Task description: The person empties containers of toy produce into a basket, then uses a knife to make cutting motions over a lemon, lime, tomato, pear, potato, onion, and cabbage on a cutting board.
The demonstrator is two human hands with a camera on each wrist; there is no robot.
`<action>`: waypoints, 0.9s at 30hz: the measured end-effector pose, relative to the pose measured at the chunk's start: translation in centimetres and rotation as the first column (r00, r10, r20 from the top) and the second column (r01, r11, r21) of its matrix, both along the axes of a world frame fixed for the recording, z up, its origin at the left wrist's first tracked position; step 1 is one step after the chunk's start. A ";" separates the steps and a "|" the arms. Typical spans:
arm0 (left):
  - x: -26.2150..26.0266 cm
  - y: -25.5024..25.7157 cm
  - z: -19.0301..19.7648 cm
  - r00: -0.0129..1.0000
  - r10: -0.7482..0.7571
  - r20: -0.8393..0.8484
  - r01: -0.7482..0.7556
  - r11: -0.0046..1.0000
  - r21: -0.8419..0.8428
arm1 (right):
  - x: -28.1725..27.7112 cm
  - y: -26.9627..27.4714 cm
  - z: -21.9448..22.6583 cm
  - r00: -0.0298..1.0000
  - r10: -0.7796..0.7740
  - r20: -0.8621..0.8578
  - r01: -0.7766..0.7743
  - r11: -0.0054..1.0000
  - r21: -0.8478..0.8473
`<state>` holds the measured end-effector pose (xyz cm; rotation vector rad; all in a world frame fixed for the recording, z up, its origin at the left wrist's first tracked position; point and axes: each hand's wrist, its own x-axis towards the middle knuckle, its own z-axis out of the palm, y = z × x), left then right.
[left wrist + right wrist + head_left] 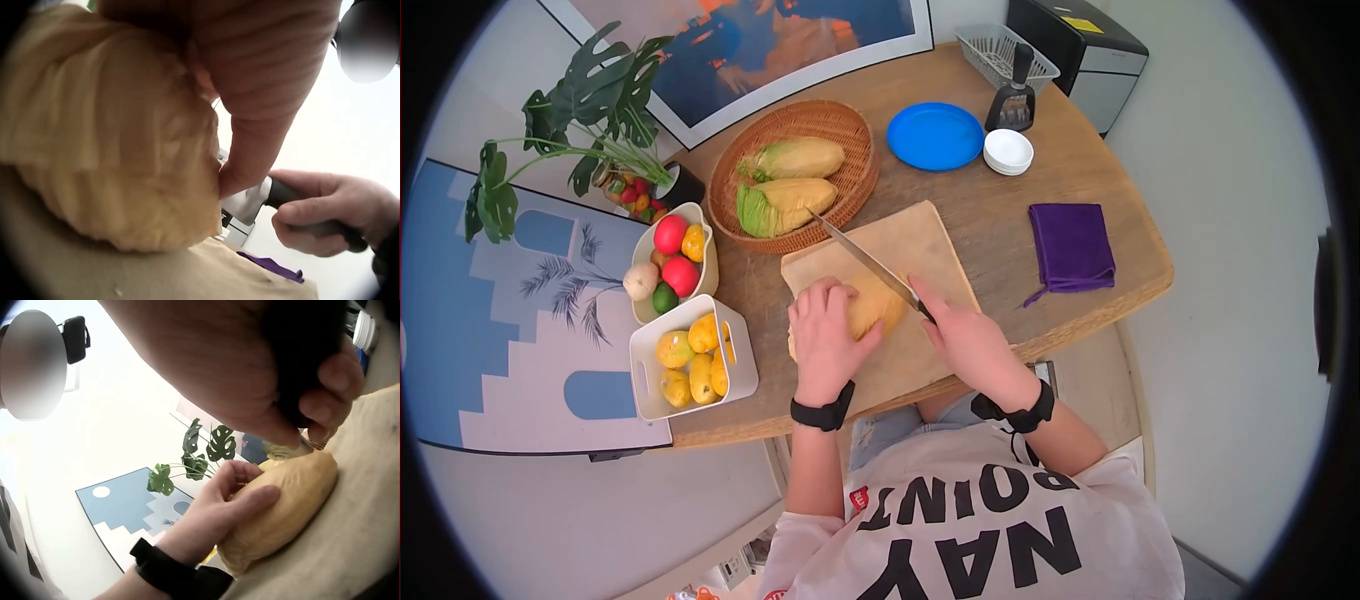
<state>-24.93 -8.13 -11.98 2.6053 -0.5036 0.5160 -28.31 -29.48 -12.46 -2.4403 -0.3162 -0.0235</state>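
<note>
A pale yellow husked corn-like plush or vegetable [874, 308] lies on a tan cutting board [930, 250]; the left wrist view shows its wrinkled surface [119, 144] close up. The left hand [825, 335] grips it from the left side, thumb and fingers spread around it, as the right wrist view also shows [234, 500]. In the right hand [970, 345] is the black handle of a knife [870, 260], its long blade slanting across the top end of the husked item, tip toward the basket. The left wrist view shows the right hand [331, 212] curled round the handle.
A round wicker basket [855, 130] with two husked pieces [795, 200] stands behind the board. White bins of fruit [745, 370] are at the left, a potted plant [590, 95] behind them. A blue plate [935, 136], white bowls [1008, 151], a grater [1012, 105] and purple cloth [1072, 248] are rightward.
</note>
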 end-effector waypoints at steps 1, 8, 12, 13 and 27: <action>0.0 0.3 0.2 1.000 -0.012 -0.019 0.011 0.998 -0.054 | 0.1 -0.1 0.0 1.000 -0.001 -0.003 0.001 1.000 -0.007; -0.5 1.4 -0.1 0.997 -0.016 -0.073 0.003 0.983 -0.181 | -0.1 -0.5 1.5 1.000 -0.008 0.002 0.008 0.995 0.100; -0.2 1.5 -0.6 0.998 -0.016 -0.054 0.005 0.981 -0.195 | -0.1 0.0 1.8 0.990 0.008 0.141 -0.027 0.991 0.133; -0.2 1.5 -0.7 0.998 -0.015 -0.059 0.002 0.978 -0.207 | -0.1 0.0 1.5 0.997 0.029 0.077 -0.035 0.997 0.075; -1.1 1.9 0.3 0.990 -0.001 -0.139 -0.007 0.998 -0.061 | -0.1 0.4 0.1 0.996 0.035 -0.084 -0.031 0.998 0.054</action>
